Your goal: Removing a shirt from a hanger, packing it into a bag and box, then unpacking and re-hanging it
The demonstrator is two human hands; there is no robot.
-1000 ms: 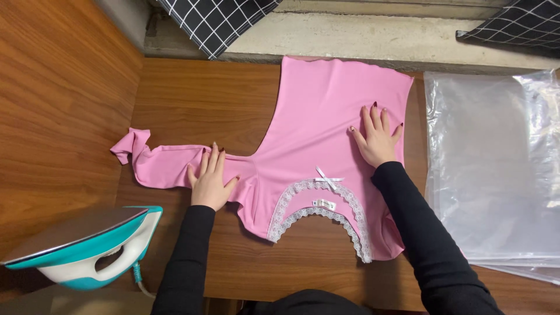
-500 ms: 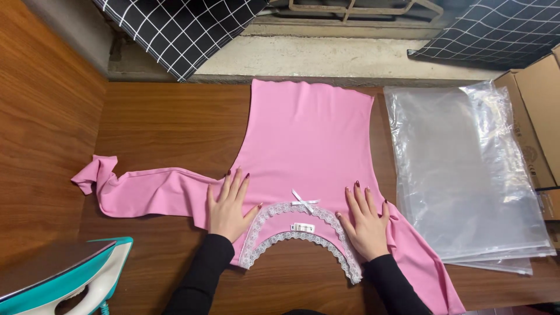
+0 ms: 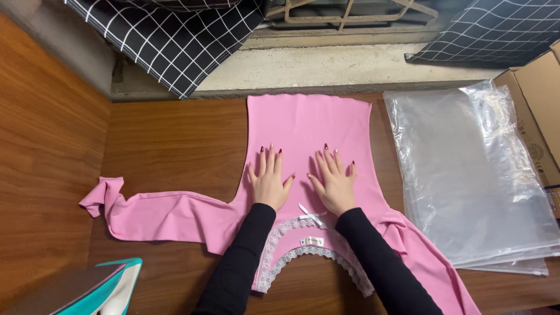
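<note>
A pink long-sleeved top lies flat on the wooden table, its white lace neckline towards me with a small white bow. My left hand and my right hand both press flat on the chest of the top, fingers spread, side by side just above the bow. One sleeve stretches out to the left and ends in a bunched cuff. The other sleeve runs down to the lower right, partly under my right forearm.
A stack of clear plastic bags lies to the right of the top. A cardboard box stands at the far right. A teal and white iron sits at the lower left. Black checked fabric hangs beyond the table's far edge.
Both hands have moved from the shoulders by the neckline inward and up onto the middle of the chest. The view has shifted, showing more of the bags and box.
</note>
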